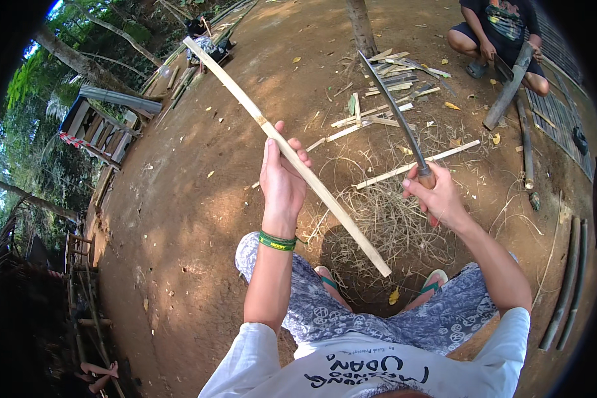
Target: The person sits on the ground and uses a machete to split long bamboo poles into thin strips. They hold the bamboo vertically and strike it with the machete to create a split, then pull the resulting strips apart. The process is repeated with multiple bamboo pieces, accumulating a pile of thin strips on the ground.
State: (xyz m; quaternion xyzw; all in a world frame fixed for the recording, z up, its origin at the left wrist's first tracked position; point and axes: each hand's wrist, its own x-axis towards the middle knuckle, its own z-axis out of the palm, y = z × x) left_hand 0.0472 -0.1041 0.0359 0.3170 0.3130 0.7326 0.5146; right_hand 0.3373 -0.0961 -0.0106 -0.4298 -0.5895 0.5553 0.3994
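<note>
My left hand (282, 178) is closed around a long, pale bamboo strip (341, 213), its thumb lying along the strip just below a node. The strip slants from the upper left down to a squared end above the ground between my feet. In my right hand (442, 199) is a machete (400, 119) with a wooden handle, gripped near the blade's base. Its long, dark, slightly curved blade points up and away, apart from the strip. Curly bamboo shavings (395, 229) lie in a heap below both hands.
Beyond the blade, split bamboo strips (395, 83) lie piled near a tree trunk (361, 28); another loose strip (454, 152) lies past my right hand. A co-worker (504, 33) squats at far right, holding a knife and a bamboo pole (509, 96). Dark poles (564, 292) lie at right.
</note>
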